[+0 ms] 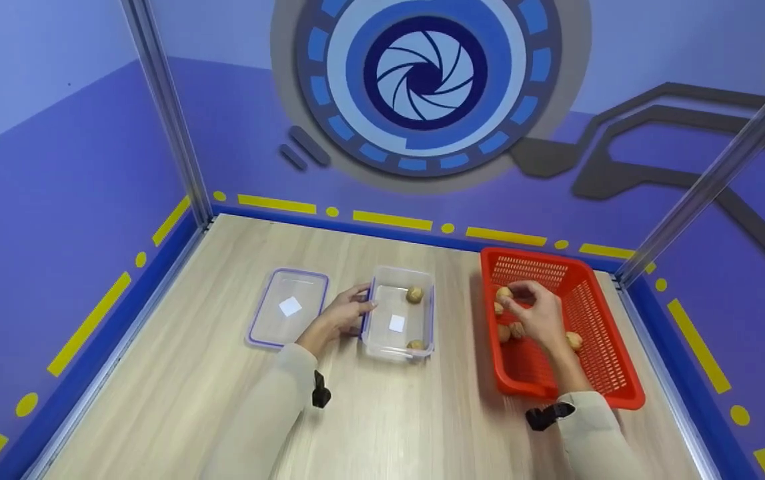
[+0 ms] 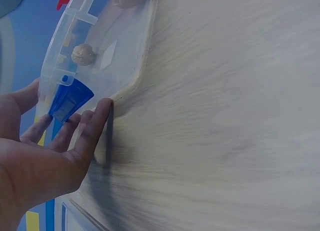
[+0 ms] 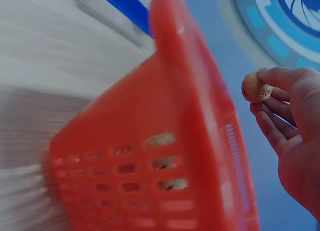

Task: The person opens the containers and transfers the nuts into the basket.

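Note:
My left hand (image 1: 342,313) holds the left side of a clear plastic container (image 1: 389,300), the thumb over its rim and the fingers against the outer wall. In the left wrist view those fingers are around a blue latch (image 2: 70,98). Two walnuts lie inside the container, one at the far right (image 1: 414,294) and another at the near right. Over the red basket (image 1: 599,327), my right hand (image 1: 542,317) pinches a walnut (image 3: 257,87) between thumb and fingertips. The right wrist view has that walnut just above the basket's rim. Several more walnuts (image 1: 517,330) lie in the basket.
A clear lid with a purple-blue edge (image 1: 302,287) lies flat on the wooden table (image 1: 382,413), left of the container. White square labels (image 1: 397,323) mark the lid and container. Printed panels (image 1: 235,133) and metal posts border the table at the back and sides.

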Motion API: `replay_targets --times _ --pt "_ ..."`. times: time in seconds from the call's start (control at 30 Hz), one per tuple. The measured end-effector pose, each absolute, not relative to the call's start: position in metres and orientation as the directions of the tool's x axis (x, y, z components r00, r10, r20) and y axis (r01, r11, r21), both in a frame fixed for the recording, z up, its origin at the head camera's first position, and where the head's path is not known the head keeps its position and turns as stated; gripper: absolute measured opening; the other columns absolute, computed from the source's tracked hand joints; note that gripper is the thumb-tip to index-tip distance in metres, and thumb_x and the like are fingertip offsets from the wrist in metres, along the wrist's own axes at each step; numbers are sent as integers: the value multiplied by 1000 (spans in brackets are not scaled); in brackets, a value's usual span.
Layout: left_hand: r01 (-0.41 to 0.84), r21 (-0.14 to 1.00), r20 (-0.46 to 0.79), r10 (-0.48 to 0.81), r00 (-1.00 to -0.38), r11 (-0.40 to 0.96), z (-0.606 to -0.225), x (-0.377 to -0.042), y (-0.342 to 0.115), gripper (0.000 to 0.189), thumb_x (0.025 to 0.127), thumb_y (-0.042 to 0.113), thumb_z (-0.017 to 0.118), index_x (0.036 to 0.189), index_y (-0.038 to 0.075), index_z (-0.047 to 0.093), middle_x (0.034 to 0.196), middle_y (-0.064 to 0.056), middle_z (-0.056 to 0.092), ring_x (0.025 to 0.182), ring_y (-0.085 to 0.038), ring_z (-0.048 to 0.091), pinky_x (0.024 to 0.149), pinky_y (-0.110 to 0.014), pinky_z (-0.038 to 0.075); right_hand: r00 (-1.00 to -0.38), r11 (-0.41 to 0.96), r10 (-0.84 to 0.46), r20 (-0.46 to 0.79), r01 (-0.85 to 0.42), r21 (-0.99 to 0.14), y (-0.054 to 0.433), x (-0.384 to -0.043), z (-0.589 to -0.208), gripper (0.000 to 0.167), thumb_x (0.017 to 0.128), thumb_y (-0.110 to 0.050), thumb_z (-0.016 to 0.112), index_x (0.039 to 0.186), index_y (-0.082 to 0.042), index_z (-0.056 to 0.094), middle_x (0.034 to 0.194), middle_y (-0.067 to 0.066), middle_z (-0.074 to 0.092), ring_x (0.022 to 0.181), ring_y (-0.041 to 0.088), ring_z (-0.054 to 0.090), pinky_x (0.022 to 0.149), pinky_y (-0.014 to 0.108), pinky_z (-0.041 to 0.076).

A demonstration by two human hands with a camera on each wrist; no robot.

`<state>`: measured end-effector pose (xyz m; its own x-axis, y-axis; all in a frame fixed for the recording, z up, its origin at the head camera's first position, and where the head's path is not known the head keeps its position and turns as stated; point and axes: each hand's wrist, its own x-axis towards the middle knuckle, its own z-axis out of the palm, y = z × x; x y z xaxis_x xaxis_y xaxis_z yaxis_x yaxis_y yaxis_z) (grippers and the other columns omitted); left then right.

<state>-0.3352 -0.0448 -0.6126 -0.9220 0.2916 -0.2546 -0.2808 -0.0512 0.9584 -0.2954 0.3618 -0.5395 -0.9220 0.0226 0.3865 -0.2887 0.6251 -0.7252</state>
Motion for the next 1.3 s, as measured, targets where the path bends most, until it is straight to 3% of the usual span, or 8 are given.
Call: replay_targets --times 0.13,0.27,0.47,0.67,0.93,1.3 --pt "-290 956 -266 281 -922 -45 -612 -335 -45 62 106 8 64 163 14 41 157 -24 48 132 -44 58 97 -57 58 -925 639 64 374 -250 -727 368 -298 -555 31 92 -10 85 118 2 74 110 16 76 103 33 73 86 27 58" --pt "-306 951 -281 285 -916 -43 -613 -336 -44 62 107 9 62 164 16 40 158 -22 47 130 -43 60 94 -55 60 -932 663 80 352 -214 -717 373 -298 -568 29 93 -10 84 117 2 74 110 16 76 104 33 72 84 21 55" --pt "-306 951 -282 284 -916 -43 -614 -336 -45 62 106 11 63 164 17 40 159 -21 47 129 -42 61 93 -54 60 -952 655 99 290 -157 -739 375 -299 -577 27 94 -10 82 118 1 74 111 17 75 105 32 72 85 23 56" --pt "-298 954 -274 287 -918 -43 -614 -336 -45 62 106 10 63 163 14 40 157 -22 48 130 -42 60 95 -54 59 -965 657 110 236 -108 -746 375 -298 -579 26 95 -10 81 118 0 74 110 17 77 102 30 74 80 16 53" --pt "-288 958 -276 275 -921 -2 -614 -337 -45 62 106 13 65 163 14 41 157 -22 48 134 -41 57 97 -51 59 -970 673 104 220 -94 -733 375 -297 -580 29 94 -13 81 119 1 74 108 17 77 100 31 75 81 21 56" --pt "-269 963 -264 259 -929 16 -612 -334 -44 61 106 13 64 163 12 41 158 -23 47 136 -39 55 103 -51 55 -971 664 103 218 -96 -742 377 -298 -579 30 95 -17 82 118 1 74 108 17 77 100 31 75 79 17 55"
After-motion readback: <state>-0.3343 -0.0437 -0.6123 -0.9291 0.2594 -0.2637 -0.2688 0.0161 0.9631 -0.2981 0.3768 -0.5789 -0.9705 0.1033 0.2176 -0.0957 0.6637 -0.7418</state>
